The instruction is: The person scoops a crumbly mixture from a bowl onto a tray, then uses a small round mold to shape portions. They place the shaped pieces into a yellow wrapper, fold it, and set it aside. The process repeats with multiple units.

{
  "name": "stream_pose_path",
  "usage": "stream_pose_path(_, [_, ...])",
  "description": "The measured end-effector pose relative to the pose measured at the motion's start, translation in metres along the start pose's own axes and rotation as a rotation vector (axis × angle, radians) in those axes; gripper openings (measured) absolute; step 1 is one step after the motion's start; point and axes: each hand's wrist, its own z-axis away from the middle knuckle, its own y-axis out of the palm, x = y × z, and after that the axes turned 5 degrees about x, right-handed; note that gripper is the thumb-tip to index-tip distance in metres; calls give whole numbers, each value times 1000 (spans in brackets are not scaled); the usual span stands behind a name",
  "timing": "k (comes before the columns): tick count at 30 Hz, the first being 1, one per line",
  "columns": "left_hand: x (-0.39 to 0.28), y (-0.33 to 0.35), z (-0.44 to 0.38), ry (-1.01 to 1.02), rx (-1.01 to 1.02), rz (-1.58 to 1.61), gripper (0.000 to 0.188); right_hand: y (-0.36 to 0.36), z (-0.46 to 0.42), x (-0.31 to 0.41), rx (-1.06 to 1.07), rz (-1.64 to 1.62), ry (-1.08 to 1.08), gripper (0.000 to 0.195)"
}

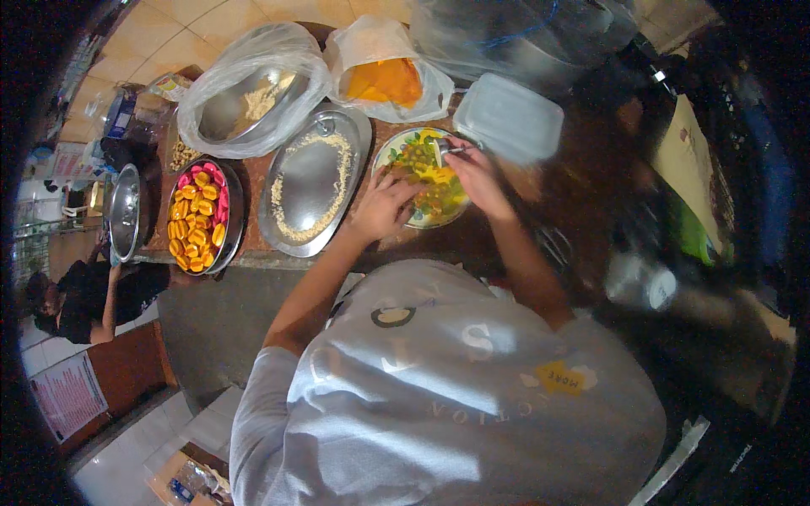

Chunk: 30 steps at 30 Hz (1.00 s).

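Note:
A plate (pixel 388 157) with a printed fruit-and-leaf pattern lies on the table before me, with soft-looking yellow matter (pixel 436 175) near its middle. My left hand (pixel 385 201) rests over the plate's left side, fingers spread, the tips reaching toward the yellow matter. In my right hand (pixel 473 172) is a small metal scoop (pixel 443 149), held above the plate's upper right; its bowl is partly hidden. Left of the plate stands an oval metal tray (pixel 307 183) with a ring of pale crumbs. Farther left, an oval dish (pixel 237 234) holds several glossy yellow-orange and pink pieces (pixel 197 218).
Behind the tray, a metal bowl (pixel 221 114) with pale powder sits in a clear plastic bag (pixel 266 47). Beside it is a bag (pixel 436 95) of orange matter (pixel 384 83). A lidded plastic container (pixel 509 117) stands behind the plate. Another person (pixel 95 297) is at far left, near a metal basin (pixel 124 212).

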Motion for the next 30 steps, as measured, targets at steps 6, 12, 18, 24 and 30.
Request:
stream_pose_path(6, [-24,5,20,-101,95,-142,46,6,-2,-6,73,599,-110,41])
stream_pose_path(12, [-32,17,29,-155,119,-210,55,17,12,-2,102,1114,-296,43])
stream_pose_path(18, [-30,19,31,-139,108,-215,57,19,14,-7,75,1163,-347,47])
stream_pose_path(24, [-27,20,30,-131,113,-211,60,18,13,-11,61,1195,-370,49])
stream_pose_path(30, [-25,18,28,-123,123,-184,59,17,13,-14,59,1245,-347,50])
